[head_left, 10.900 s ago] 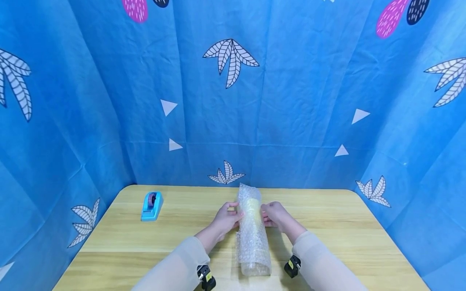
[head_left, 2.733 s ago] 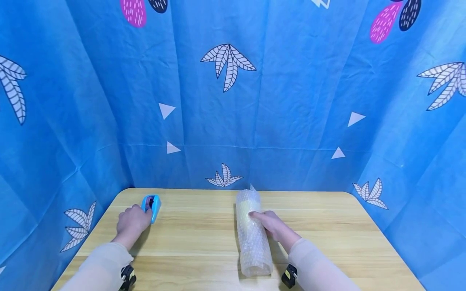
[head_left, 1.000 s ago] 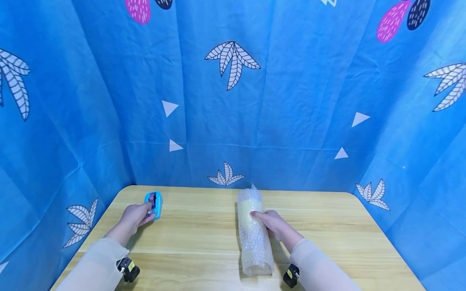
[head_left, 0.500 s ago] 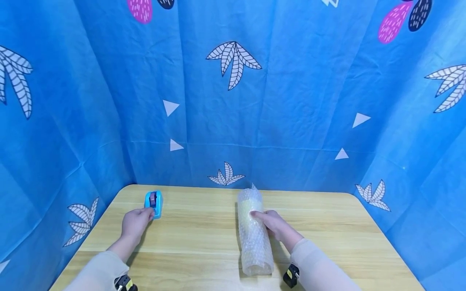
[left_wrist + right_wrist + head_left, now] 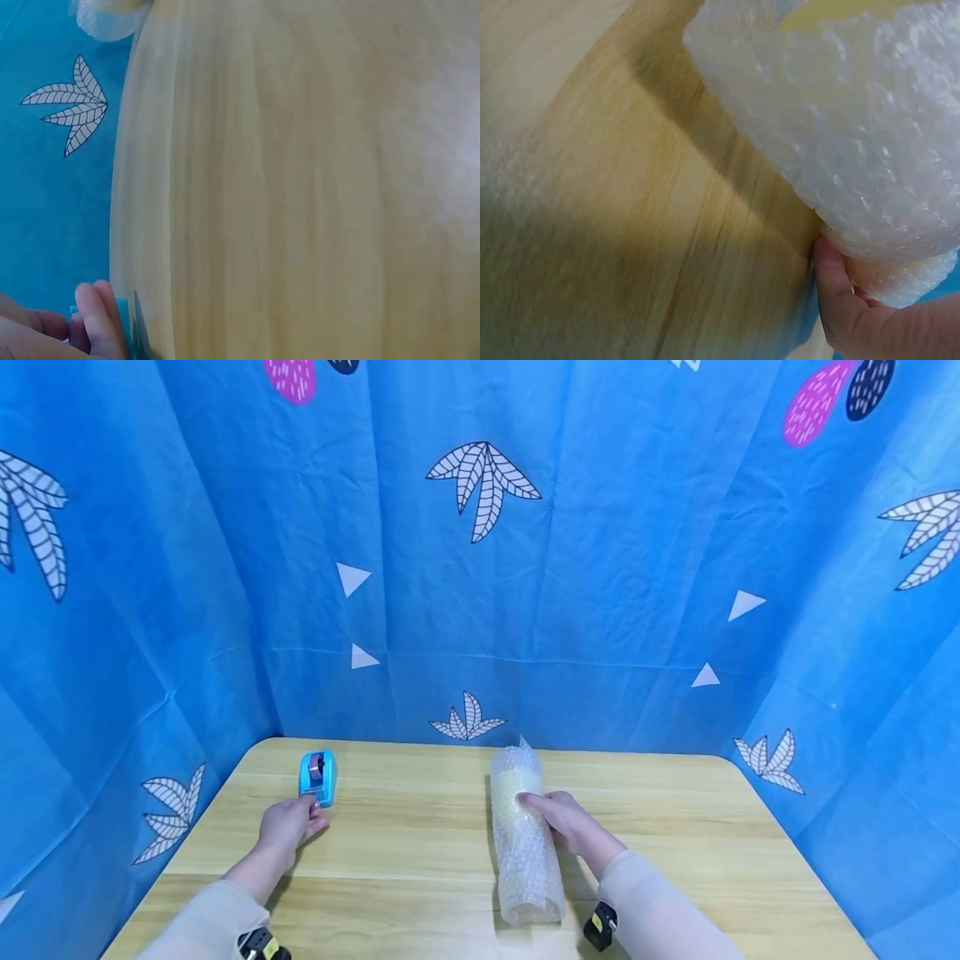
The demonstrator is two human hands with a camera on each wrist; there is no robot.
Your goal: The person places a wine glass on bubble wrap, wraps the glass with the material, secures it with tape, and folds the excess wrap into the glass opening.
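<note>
A roll of bubble wrap around something pale yellow (image 5: 525, 860) lies lengthwise on the table. My right hand (image 5: 566, 822) grips its right side, thumb on top; in the right wrist view the right hand's thumb or finger (image 5: 840, 292) presses against the wrap. At the left, my left hand (image 5: 288, 827) is at the front end of a blue tape dispenser (image 5: 327, 781) holding a small roll of tape (image 5: 316, 767). Thumb and forefinger pinch together there, seemingly on the tape's end, too thin to see clearly; the other fingers (image 5: 96, 319) stretch out.
The wooden table (image 5: 405, 843) has rounded far corners. A blue patterned curtain (image 5: 600, 568) encloses its back and sides. A small black camera sits on each wrist, the right camera (image 5: 600, 927) close to the wrapped roll.
My left hand has gone from the wrapped roll to the dispenser, then slid from its tape roll toward its front end and slightly nearer me. The right hand keeps its grip on the wrapped roll.
</note>
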